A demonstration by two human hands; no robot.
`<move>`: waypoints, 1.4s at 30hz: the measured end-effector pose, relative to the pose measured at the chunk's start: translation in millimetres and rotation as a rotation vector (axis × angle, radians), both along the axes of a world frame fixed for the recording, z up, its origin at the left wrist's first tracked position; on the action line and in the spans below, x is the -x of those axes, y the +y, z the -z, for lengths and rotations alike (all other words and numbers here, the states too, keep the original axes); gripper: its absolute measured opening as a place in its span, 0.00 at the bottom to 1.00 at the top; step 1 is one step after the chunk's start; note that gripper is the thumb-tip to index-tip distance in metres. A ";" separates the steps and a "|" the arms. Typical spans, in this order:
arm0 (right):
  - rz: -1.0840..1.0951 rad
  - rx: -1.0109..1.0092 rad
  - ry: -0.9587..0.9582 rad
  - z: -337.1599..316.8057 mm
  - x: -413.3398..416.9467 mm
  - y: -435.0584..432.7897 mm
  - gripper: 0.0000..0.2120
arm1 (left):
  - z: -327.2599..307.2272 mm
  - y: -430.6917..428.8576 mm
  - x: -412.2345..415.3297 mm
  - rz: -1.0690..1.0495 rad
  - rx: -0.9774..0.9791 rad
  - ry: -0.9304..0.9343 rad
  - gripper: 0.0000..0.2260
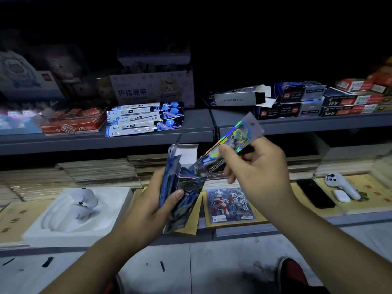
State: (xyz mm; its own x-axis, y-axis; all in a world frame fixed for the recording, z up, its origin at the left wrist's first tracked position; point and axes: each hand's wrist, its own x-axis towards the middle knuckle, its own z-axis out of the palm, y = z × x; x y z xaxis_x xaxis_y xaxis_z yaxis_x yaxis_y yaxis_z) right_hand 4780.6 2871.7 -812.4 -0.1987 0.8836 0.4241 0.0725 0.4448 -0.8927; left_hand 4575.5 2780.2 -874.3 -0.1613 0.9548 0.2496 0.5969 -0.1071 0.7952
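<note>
While our left hand [148,209] grips the open box [182,188], the fingers of our right hand [259,174] pinch the holographic packet [232,140]; only its lower end sits inside the box mouth, so we judge the job barely half done.

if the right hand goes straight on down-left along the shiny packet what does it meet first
Probably the open top of the blue box gripped by the left hand; the right hand pinches the holographic packet, whose lower end sits in that opening. Depth is uncertain.
</note>
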 end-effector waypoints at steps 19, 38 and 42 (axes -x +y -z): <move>-0.072 -0.095 -0.457 12.9 4.8 -1.8 0.02 | 0.0 -4.2 -4.8 0.114 0.040 0.149 0.22; -0.583 0.217 -0.851 6.2 14.0 -20.0 0.13 | -1.5 -5.8 -9.4 0.209 -0.032 0.292 0.19; -0.525 0.143 -0.855 15.3 17.4 -24.1 0.12 | 0.6 -4.1 -6.7 0.215 -0.029 0.299 0.19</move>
